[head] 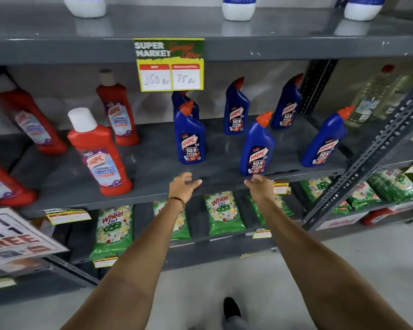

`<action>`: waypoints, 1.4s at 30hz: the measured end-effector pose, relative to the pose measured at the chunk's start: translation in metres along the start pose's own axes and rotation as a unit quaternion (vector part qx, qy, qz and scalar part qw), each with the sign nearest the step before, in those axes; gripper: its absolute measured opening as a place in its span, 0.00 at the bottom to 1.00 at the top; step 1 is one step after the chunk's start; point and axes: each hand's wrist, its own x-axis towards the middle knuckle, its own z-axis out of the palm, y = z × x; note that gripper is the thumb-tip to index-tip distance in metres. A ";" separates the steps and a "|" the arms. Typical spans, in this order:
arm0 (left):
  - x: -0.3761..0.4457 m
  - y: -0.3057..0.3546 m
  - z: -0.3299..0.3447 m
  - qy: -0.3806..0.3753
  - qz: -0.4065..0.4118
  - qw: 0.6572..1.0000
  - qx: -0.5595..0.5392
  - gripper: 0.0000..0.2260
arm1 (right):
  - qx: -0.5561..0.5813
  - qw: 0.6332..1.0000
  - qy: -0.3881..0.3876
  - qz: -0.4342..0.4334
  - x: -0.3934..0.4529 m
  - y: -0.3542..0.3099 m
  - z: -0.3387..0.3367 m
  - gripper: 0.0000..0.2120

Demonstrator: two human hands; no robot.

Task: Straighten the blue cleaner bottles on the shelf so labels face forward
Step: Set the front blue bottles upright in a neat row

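Several blue cleaner bottles with orange caps stand on the grey middle shelf (153,186). Front row: one at the left (189,136), one in the middle (256,146), one at the right (324,141). Behind them stand two more (236,108) (287,103), and another (180,98) is mostly hidden behind the front left bottle. The visible labels face me. My left hand (184,184) is at the shelf's front edge below the front left bottle, fingers apart, holding nothing. My right hand (259,186) is just below the middle front bottle, open and empty.
Red cleaner bottles (98,151) fill the shelf's left half. A yellow price tag (169,65) hangs from the upper shelf. Green detergent packs (222,213) lie on the shelf below. Clear bottles (367,98) stand beyond the perforated upright (367,163) at the right.
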 end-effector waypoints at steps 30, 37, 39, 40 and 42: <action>0.101 0.008 -0.049 -0.020 -0.030 0.999 -0.008 0.30 | -0.013 0.979 -0.201 -0.046 0.059 -0.088 0.121 0.19; 0.101 0.005 -0.043 -0.045 -0.009 0.998 -0.035 0.21 | -0.004 0.980 -0.194 -0.048 0.063 -0.083 0.121 0.19; 0.098 0.003 -0.043 -0.042 -0.014 0.998 -0.048 0.20 | 0.001 0.979 -0.196 -0.051 0.061 -0.080 0.119 0.19; 0.097 0.001 -0.043 -0.040 -0.014 0.998 -0.048 0.19 | 0.005 0.978 -0.200 -0.053 0.060 -0.078 0.118 0.19; 0.093 -0.004 -0.041 -0.034 -0.014 0.998 -0.044 0.20 | 0.009 0.976 -0.210 -0.055 0.057 -0.073 0.114 0.21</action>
